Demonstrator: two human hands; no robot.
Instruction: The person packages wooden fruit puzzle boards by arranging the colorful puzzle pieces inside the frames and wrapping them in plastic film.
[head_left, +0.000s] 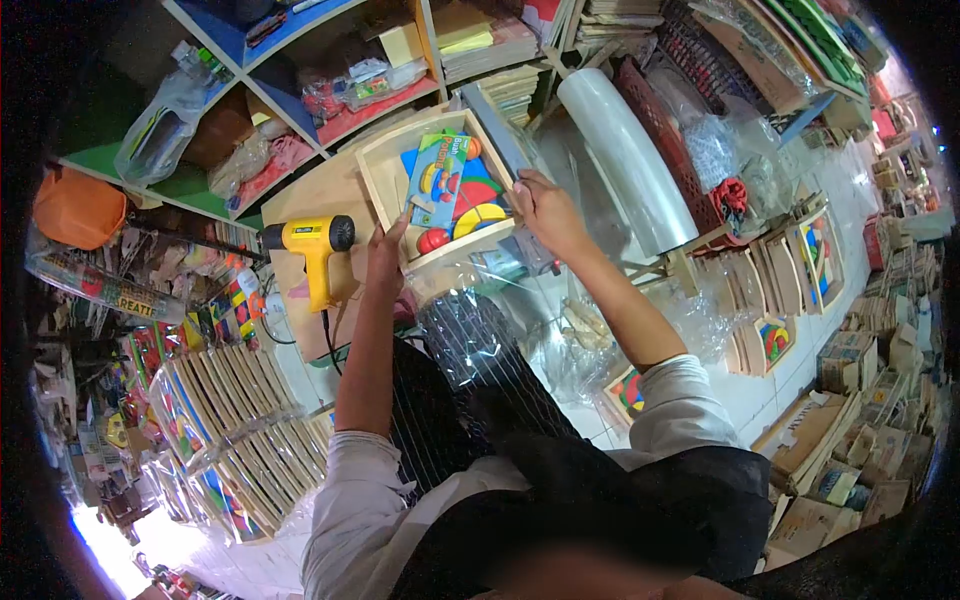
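- Left hand (385, 252): I see it partly closed on the near left corner of the wooden tray (384, 176), one finger stretched over the wall; the fingers beneath are hidden from me.
- Right hand (545, 208): I find it bent around the opposite wall, thumb side toward me, gripping the edge; I cannot tell how hard it presses.
- The tray sits between the two hands, slightly turned, above the near part of the tabletop (342, 185).
- Inside it, between the hands, I note a printed booklet (438, 182) lying over brightly coloured pieces (482, 216); a red one lies just beside the left hand.
- Clear plastic film (468, 335) hangs below the hands, over the wearer's lap.
- Left of the left hand, a yellow heat gun (316, 255) lies on the tabletop.
- Beyond the right hand, to its right, I make out a large film roll (630, 165).
- Well behind the left hand stand packed trays (230, 425).
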